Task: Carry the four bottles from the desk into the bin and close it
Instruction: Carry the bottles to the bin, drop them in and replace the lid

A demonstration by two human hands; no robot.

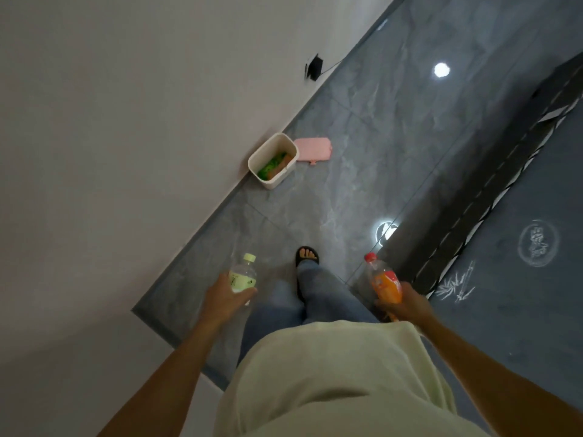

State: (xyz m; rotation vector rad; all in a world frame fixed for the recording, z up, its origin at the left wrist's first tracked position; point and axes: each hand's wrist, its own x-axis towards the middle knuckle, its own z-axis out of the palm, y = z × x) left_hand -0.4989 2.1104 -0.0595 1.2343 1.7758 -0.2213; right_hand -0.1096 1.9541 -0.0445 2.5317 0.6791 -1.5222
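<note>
My left hand [224, 297] grips a clear bottle with a pale green cap and label [243, 272], held upright at waist height. My right hand [402, 302] grips a clear bottle with a red cap and orange label [382, 280], tilted slightly left. Ahead on the floor, against the wall, stands a small white bin [285, 173], open, with green and orange bottles lying inside it. Its pink lid [313, 148] lies flat on the floor just right of the bin. The bin is well ahead of both hands.
A light wall [126, 121] runs along the left, meeting the grey tiled floor [362, 137]. A black plug with a cable [313, 68] sits low on the wall beyond the bin. A dark patterned rug [520, 216] lies on the right. My sandalled foot [306, 257] is forward.
</note>
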